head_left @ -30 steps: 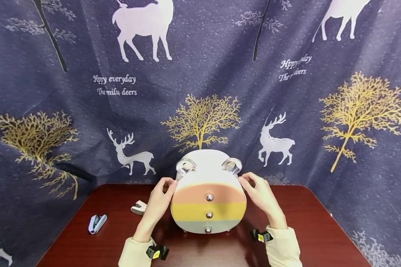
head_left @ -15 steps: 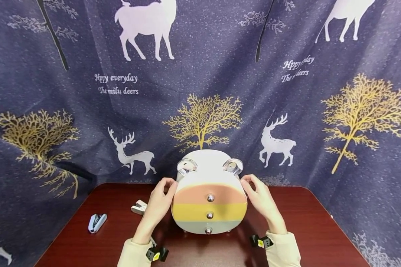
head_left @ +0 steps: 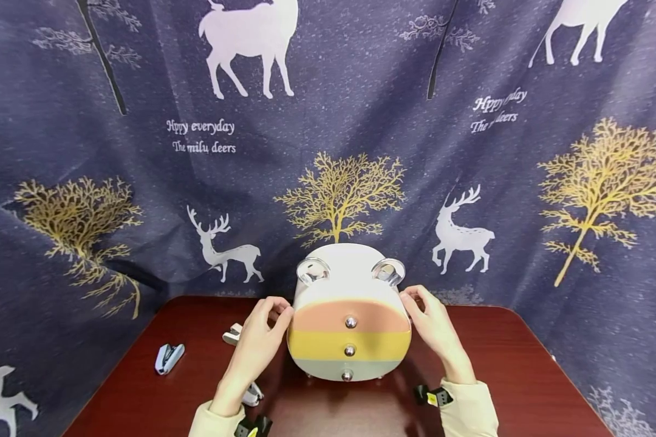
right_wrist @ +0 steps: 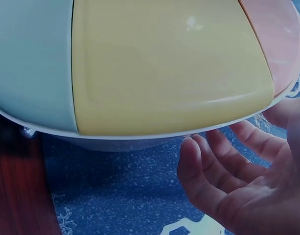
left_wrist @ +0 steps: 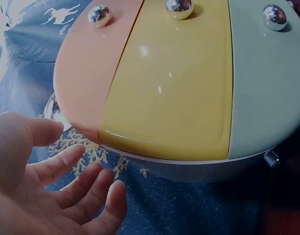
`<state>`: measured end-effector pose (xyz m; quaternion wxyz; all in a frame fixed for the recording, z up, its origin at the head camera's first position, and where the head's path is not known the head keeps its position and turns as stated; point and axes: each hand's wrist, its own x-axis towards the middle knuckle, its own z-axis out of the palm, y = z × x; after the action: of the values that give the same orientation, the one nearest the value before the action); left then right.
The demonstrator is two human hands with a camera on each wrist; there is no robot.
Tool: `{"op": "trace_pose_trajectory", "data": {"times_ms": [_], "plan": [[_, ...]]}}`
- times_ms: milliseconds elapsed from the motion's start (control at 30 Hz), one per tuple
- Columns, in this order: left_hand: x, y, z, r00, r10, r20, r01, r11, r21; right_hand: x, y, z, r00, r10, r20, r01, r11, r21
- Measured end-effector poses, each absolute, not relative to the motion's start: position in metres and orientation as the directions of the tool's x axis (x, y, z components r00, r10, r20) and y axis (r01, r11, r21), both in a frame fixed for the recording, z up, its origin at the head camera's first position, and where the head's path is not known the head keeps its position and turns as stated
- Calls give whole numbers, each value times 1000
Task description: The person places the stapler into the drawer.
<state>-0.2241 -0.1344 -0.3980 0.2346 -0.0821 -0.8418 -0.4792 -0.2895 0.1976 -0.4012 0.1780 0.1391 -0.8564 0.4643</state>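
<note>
A small white storage box (head_left: 339, 276) with three drawers stands upright at the middle of the table. Its drawer fronts are orange (head_left: 322, 317), yellow (head_left: 319, 346) and pale green (head_left: 319, 368), each with a round silver knob, and all look closed. Two silver ring-shaped pieces stick up on top. My left hand (head_left: 259, 337) is at the box's left side, fingers loosely bent; in the left wrist view a gap shows between most fingers and the box. At the right side, my right hand (head_left: 434, 325) has its loosely bent fingers at the wall; contact is hard to tell.
A light-blue stapler (head_left: 169, 359) lies on the dark red table (head_left: 503, 376) at the left. A white stapler-like item (head_left: 232, 334) sits partly behind my left hand, and a greyish one (head_left: 253, 394) shows beside my left wrist. A deer-print cloth (head_left: 361, 121) hangs behind.
The head view has turned slightly left, so the scene sits further right. My left hand has drawn a little away from the box, and the greyish item beside my wrist has come into view.
</note>
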Motion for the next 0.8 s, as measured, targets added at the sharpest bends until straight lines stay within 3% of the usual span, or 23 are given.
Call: {"op": "trace_pose_trajectory", "data": {"times_ms": [433,800], "plan": [[-198,-119,-400,-837,-106,536,389,574,720,-290,198,-399,-895,-78,439,-406,547,-731],[-190,-86,-416,-796,-35,604,434,663,610,-290,199,-400,-898,-82,431,-412,500,-762]]}}
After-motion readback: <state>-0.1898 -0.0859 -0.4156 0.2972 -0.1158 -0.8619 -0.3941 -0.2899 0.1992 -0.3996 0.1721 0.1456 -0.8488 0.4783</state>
